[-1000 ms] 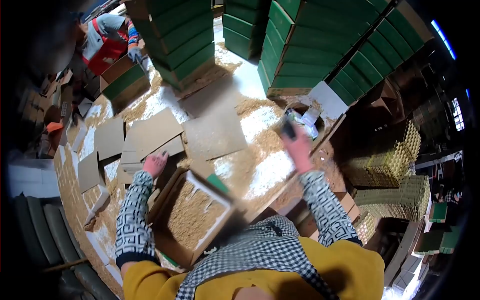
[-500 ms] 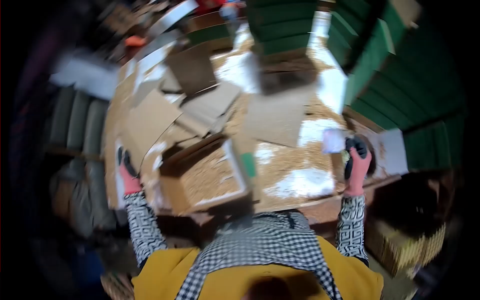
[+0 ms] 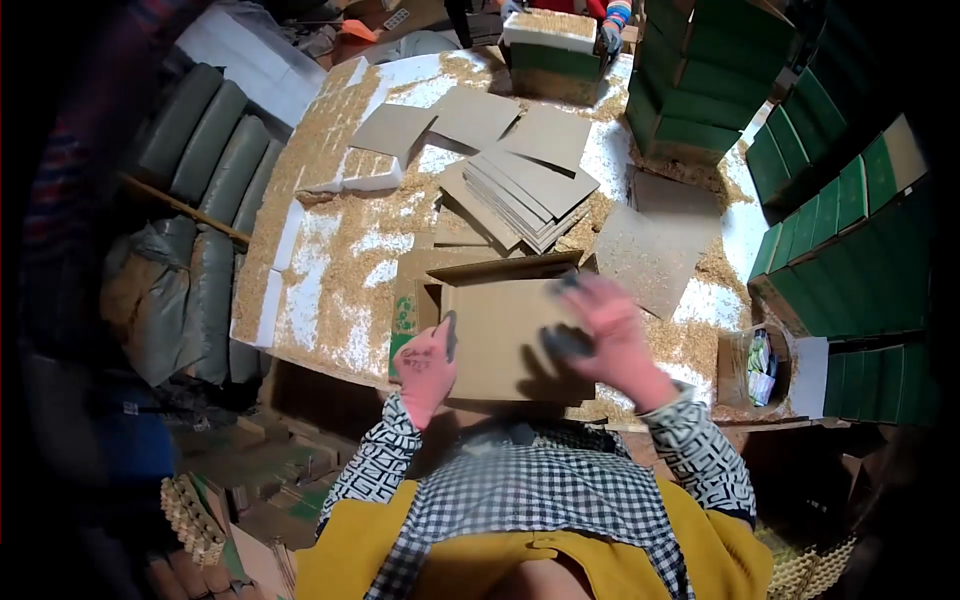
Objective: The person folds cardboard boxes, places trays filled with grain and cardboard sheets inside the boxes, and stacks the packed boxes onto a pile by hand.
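Note:
A cardboard box (image 3: 430,301) stands in front of me at the table's near edge, its flaps raised at the back. A flat cardboard sheet (image 3: 497,340) lies in its opening and hides the contents. My left hand (image 3: 427,368), in a pink glove with dark fingertips, grips the box's left side. Above the sheet's right part, my right hand (image 3: 610,340) has its gloved fingers spread, slightly blurred, and holds nothing. Behind the box lies a stack of cardboard sheets (image 3: 525,195).
Sawdust and white blocks cover much of the table (image 3: 330,290). Green boxes (image 3: 690,90) are stacked at the back and right. A container with small packets (image 3: 760,368) sits at right. Across the table, another person's gloved hand (image 3: 612,38) is beside a sawdust-topped box (image 3: 552,60).
My hands have come inward from the table's left side and the packet container to the box. A cardboard sheet now covers the sawdust seen in it before. The view has shifted.

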Demonstrator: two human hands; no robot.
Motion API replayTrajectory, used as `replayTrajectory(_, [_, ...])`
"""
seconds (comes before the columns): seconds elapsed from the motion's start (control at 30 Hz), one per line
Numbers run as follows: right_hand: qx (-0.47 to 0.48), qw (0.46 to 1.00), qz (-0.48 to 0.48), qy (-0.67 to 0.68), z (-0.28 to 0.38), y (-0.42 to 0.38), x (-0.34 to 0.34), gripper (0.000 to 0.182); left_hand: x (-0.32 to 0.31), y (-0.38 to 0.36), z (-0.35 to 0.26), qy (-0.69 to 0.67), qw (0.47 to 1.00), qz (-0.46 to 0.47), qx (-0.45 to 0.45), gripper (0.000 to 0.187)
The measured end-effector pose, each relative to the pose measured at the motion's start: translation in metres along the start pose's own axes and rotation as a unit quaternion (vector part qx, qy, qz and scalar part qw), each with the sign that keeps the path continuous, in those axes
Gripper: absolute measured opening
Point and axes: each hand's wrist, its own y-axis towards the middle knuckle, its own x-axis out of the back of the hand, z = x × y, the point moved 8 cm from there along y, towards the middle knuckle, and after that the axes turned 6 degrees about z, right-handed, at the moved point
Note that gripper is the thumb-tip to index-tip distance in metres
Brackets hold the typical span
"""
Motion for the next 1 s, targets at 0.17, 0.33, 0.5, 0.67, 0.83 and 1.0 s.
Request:
replayTrajectory(0.17, [0.022,0.967,0.182,-0.178,-0.016,0.027,-0.105,0.057,-0.002,0.024,-0.006,0.097,0.993,0.063,-0.006,0.041])
replayTrajectory(0.33, [0.064,0.926,0.167,-0.332,-0.039,0.033,-0.145,0.042,-0.006,0.018,-0.008,0.085,0.978,0.138,-0.133,0.039])
replayTrajectory(0.5, [-0.025,0.993,-0.069,0.091,-0.049,0.015,-0.021,0.039,0.031,0.034,0.091,-0.429,0.899,-0.003,0.085,0.048])
replayTrajectory(0.67, [-0.228,0.961,0.084,0.136,-0.113,-0.038,-0.123,0.045,-0.166,0.013,0.137,-0.333,0.849,0.387,0.139,0.098])
replayTrajectory(0.83, [-0.31,0.905,-0.055,0.285,-0.153,-0.056,-0.141,0.1,-0.158,0.013,0.099,-0.533,0.83,0.08,0.144,0.063])
replayTrajectory(1.0, [-0.237,0.856,-0.093,0.45,-0.144,-0.059,-0.128,0.113,-0.104,0.033,0.058,-0.534,0.831,0.065,0.144,0.05])
